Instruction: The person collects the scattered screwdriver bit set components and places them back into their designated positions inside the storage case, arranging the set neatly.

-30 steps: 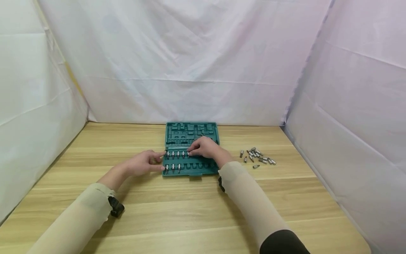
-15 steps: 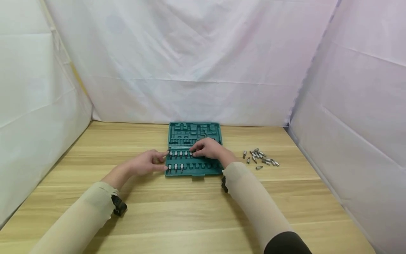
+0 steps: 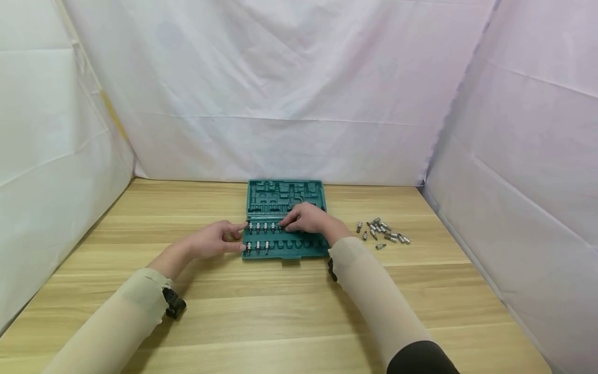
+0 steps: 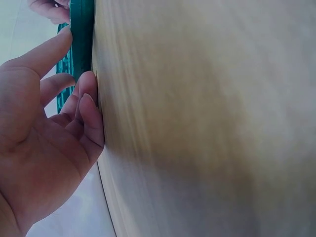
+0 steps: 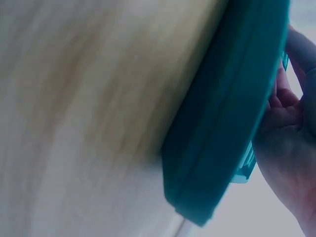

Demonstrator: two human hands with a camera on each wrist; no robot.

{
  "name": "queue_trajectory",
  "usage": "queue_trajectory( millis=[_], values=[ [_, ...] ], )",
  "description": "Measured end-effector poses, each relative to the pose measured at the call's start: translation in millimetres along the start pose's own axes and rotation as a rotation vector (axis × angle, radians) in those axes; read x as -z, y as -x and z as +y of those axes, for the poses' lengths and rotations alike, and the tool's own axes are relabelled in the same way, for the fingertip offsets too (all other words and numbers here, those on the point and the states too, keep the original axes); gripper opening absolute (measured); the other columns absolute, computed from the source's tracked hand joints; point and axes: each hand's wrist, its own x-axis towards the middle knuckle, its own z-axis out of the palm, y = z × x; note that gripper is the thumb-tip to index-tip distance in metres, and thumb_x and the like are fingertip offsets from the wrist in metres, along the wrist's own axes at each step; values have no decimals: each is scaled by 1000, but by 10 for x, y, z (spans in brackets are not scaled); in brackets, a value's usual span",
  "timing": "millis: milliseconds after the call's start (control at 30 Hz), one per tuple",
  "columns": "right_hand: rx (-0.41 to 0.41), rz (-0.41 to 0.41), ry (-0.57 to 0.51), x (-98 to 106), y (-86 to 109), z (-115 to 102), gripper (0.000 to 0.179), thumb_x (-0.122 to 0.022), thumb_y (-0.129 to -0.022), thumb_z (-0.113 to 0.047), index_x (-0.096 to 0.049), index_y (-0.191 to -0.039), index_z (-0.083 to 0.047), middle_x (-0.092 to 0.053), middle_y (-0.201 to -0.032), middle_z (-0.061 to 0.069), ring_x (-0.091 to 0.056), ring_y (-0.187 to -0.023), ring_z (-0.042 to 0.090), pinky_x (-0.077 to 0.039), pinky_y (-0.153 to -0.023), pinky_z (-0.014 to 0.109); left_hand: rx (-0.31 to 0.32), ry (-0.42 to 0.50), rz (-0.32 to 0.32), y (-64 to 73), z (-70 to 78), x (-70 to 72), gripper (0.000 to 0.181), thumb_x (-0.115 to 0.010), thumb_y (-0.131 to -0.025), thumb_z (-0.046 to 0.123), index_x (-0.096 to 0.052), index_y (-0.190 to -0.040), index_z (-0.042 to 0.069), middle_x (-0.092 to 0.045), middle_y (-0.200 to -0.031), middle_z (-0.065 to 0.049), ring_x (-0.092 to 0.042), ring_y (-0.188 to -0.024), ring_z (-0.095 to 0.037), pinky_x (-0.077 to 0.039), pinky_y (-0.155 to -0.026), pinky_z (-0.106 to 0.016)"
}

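Case (image 3: pixel 268 237), teal, unfolded, bearing 2 rows of silver bits (image 3: pixel 258 246); lies just right of left hand (image 3: pixel 210 241), spread wide at its edge, and beneath right hand (image 3: pixel 307 218), which pinches 1 upper-row bit (image 3: pixel 281 228).

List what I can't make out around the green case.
Head: the right hand covers part of the upper row in the green case.
Head: markings, if any, on the loose metal bits are too small.
Right wrist: the case's side hides the fingertips.
Left wrist: top edge crops the right hand.
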Motion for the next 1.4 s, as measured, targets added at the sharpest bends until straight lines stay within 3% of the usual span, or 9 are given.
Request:
queue_trajectory(
  millis=[167,400,667,1033,1400],
  values=[
    [30,-19,-76,6,31,55,27,-74,-107,-25,-81,-134,-26,-71,-130,1,-64,-106,16,-57,-90,35,-3,-8,6,10,11,-18,80,-78,-104,38,-41,-170,10,-64,-136,-18,-63,-125,-32,-53,-106,-52],
    [44,-4,-85,5,22,28,26,-74,-107,-23,-82,-132,-24,-72,-124,2,-62,-97,17,-53,-84,34,-9,-2,8,33,16,-2,79,-77,-105,35,-40,-170,9,-64,-135,-19,-63,-126,-34,-53,-108,-54],
    [20,10,-172,1,64,19,23,-73,-108,-23,-82,-129,-22,-76,-129,2,-69,-103,15,-60,-88,34,-10,-6,12,14,-3,-2,79,-77,-105,36,-40,-170,9,-64,-136,-18,-63,-128,-34,-52,-110,-56],
    [18,58,-242,20,200,-9,26,-72,-109,-29,-79,-132,-21,-76,-134,1,-70,-104,16,-60,-86,35,-6,8,6,-10,0,-14,79,-77,-105,36,-39,-170,11,-63,-138,-19,-62,-128,-33,-52,-109,-54],
    [62,88,-275,70,366,-83,33,-71,-109,-32,-76,-138,-17,-74,-137,1,-69,-107,27,-59,-85,39,-14,6,-3,12,8,5,79,-76,-106,35,-39,-170,9,-62,-138,-20,-62,-127,-33,-53,-106,-53]
  ],
)
